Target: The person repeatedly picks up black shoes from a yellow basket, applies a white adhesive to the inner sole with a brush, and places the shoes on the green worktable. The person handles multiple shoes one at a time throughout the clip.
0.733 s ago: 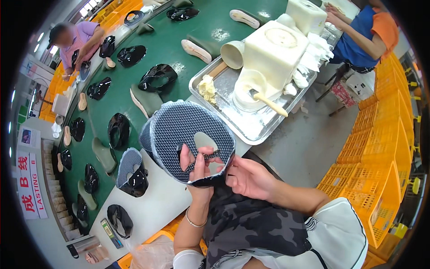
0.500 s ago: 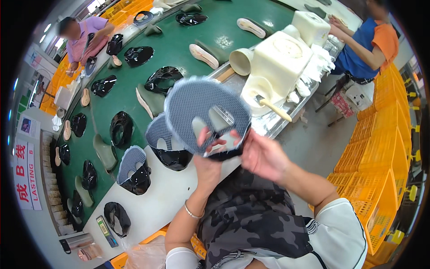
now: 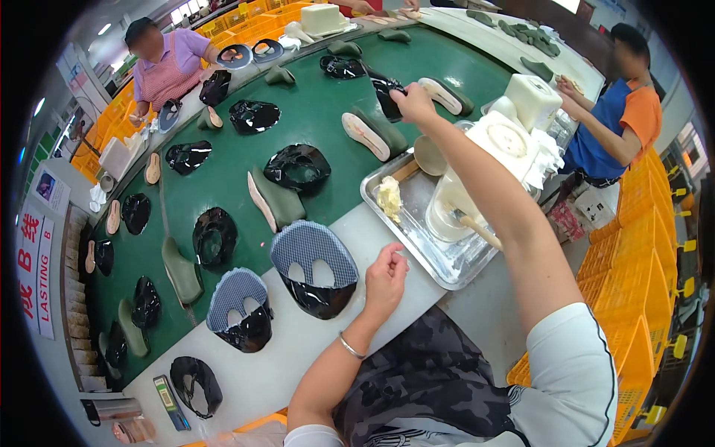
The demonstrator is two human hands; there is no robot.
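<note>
My right hand (image 3: pixel 413 103) reaches far out over the green belt, fingers closed on the edge of a glossy black shoe upper (image 3: pixel 386 95). The upper hangs tilted beside another black upper (image 3: pixel 342 67) and a last with a pale insole (image 3: pixel 441 95). My left hand (image 3: pixel 386 283) hovers by the white table edge, fingers curled in and nothing visible in them. Left of it, on the white worktop, lie a black upper with grey mesh lining turned out (image 3: pixel 316 264), a second mesh-lined upper (image 3: pixel 240 309) and a plain black upper (image 3: pixel 196 386).
A metal tray (image 3: pixel 458 277) at right holds a cream tub (image 3: pixel 450 212) with a brush and a yellowish lump (image 3: pixel 388 198). Green lasts and black uppers dot the belt (image 3: pixel 223 171). People sit at far left and right. Yellow crates (image 3: pixel 633 276) line the right side.
Both hands were together on a mesh-lined upper in front of me. They have parted: the right stretches far over the belt with a black upper, the left is lower and empty. My view has shifted.
</note>
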